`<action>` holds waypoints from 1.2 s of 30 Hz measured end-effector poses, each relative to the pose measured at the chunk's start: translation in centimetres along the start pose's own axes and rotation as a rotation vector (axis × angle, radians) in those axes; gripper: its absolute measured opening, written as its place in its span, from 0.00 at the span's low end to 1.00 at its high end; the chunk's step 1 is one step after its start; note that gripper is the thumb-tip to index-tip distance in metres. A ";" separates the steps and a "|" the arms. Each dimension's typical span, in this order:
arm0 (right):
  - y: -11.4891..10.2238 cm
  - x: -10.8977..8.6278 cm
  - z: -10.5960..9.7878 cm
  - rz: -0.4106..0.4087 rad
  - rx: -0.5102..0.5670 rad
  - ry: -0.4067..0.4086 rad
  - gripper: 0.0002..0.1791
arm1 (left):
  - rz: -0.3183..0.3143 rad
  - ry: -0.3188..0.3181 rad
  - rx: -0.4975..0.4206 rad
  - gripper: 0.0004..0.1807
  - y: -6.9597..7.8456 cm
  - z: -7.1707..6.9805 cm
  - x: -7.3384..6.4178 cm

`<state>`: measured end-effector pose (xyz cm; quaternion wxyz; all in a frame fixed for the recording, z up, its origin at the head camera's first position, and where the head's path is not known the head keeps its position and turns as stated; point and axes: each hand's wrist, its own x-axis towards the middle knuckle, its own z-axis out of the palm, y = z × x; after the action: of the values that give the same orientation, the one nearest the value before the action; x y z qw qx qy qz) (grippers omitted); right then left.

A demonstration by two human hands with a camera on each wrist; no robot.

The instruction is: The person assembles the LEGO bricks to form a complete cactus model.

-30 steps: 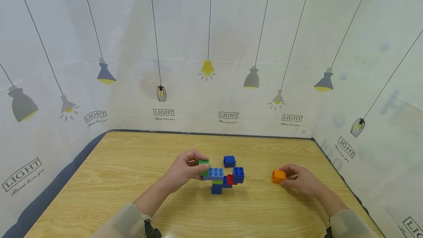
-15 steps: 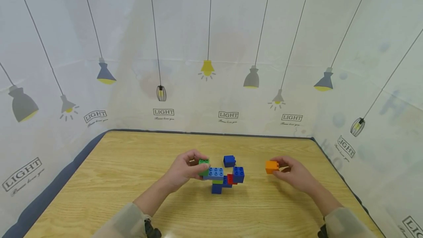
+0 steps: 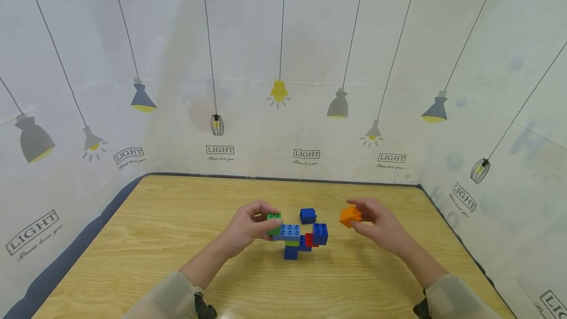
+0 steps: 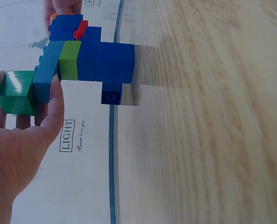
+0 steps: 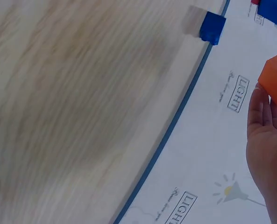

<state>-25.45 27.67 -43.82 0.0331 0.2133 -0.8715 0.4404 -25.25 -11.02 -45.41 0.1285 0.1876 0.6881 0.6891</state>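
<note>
My left hand (image 3: 248,225) grips the green brick (image 3: 273,224) at the left end of a built toy-brick figure. Below and beside that brick lies a light-blue brick (image 3: 290,232), which sits on a lime-green brick (image 4: 69,60) and dark-blue bricks (image 4: 115,62). A red brick (image 3: 310,240) joins a raised dark-blue brick (image 3: 320,234) on the figure's right side. My right hand (image 3: 380,224) pinches an orange brick (image 3: 348,216) between thumb and fingers, off the table and apart from the figure. In the right wrist view the orange brick (image 5: 274,79) is partly cut off by the frame edge.
A loose dark-blue brick (image 3: 307,216) lies on its side behind the figure, studs to the right. The wooden table (image 3: 186,210) ends at a dark edge, with a lamp-printed sheet (image 3: 248,127) rising behind and at both sides.
My right hand has lifted the orange brick and carried it leftward and away from me, closer to the figure, tilting it. The left hand and the figure stay in place.
</note>
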 end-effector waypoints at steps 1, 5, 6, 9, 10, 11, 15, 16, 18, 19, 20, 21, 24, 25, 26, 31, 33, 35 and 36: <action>-0.3 0.1 0.1 -0.007 0.016 -0.003 0.28 | -0.002 0.001 -0.002 0.21 0.0 0.0 0.0; -1.4 0.5 0.7 -0.020 0.046 0.001 0.26 | -0.003 0.003 -0.011 0.17 0.2 0.0 -0.1; -1.7 0.6 0.9 -0.021 0.047 0.001 0.25 | -0.004 0.003 -0.013 0.16 0.2 0.0 -0.1; -2.4 1.0 1.4 -0.030 0.049 0.003 0.23 | 0.000 -0.001 -0.012 0.12 0.1 0.0 -0.1; -2.6 1.1 1.6 -0.035 0.049 0.004 0.23 | -0.002 0.000 -0.014 0.12 0.1 0.0 0.0; -2.8 1.2 1.8 -0.042 0.044 0.004 0.22 | -0.001 -0.002 -0.012 0.12 0.1 0.0 0.0; -3.6 1.7 2.5 -0.068 0.027 0.002 0.21 | -0.001 -0.003 -0.009 0.16 0.1 0.0 -0.1; -3.8 1.8 2.6 -0.074 0.024 0.001 0.21 | 0.001 -0.004 -0.006 0.17 0.1 0.0 -0.1; -4.2 1.9 2.9 -0.093 0.015 0.002 0.21 | 0.001 -0.003 -0.005 0.19 0.2 0.0 -0.1; -4.4 2.0 3.1 -0.102 0.010 0.002 0.21 | -0.001 -0.001 -0.005 0.20 0.2 0.0 -0.1; -4.6 2.1 3.2 -0.111 0.005 0.004 0.21 | 0.000 -0.001 -0.004 0.20 0.2 0.1 -0.1; -4.8 2.2 3.4 -0.119 -0.002 0.006 0.21 | 0.000 0.000 -0.003 0.20 0.2 0.1 -0.1; -5.2 2.6 3.9 -0.141 -0.021 0.001 0.20 | -0.001 0.000 -0.006 0.19 0.1 0.1 0.0; -5.3 2.7 4.1 -0.145 -0.024 -0.003 0.20 | -0.001 0.001 -0.007 0.18 0.1 0.1 0.0; -5.4 2.8 4.3 -0.152 -0.025 -0.007 0.20 | -0.001 0.000 -0.008 0.18 0.0 0.1 0.0; -6.0 3.2 5.3 -0.191 -0.005 -0.038 0.19 | -0.006 -0.002 -0.014 0.15 -0.1 0.0 0.1; -6.3 3.4 5.7 -0.199 0.000 -0.059 0.20 | -0.006 -0.004 -0.014 0.15 -0.1 0.0 0.0; -6.4 3.5 6.2 -0.198 -0.002 -0.089 0.20 | -0.003 -0.008 -0.011 0.18 -0.2 0.0 0.1; -6.4 3.6 6.4 -0.200 -0.003 -0.104 0.20 | 0.000 -0.010 -0.009 0.19 -0.3 0.0 0.1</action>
<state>-25.33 18.10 -42.03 0.0321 0.3218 -0.8471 0.4218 -25.38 -10.98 -45.66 0.1331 0.1905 0.6843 0.6912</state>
